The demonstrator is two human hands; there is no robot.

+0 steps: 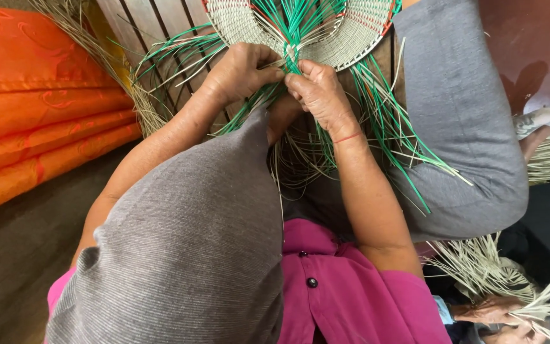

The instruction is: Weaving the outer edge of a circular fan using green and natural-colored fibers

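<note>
A round woven disc (351, 38) of pale straw with red and green edging lies at the top centre. Long green strands (389, 121) and pale strands fan out from its near edge. My left hand (240, 70) pinches a bundle of these strands just below the disc. My right hand (316, 92), with a red thread at the wrist, grips strands right beside it, the fingertips of both hands meeting at the weave's edge. My grey-clad knees flank the work, one in the foreground (192, 255), one at the right (459, 114).
Orange patterned cloth (27, 108) lies at the left beside loose dry straw (128, 89). Dark wooden slats (154, 25) sit under the disc. At the lower right another person's hand (491, 312) holds pale straw strips (479, 267).
</note>
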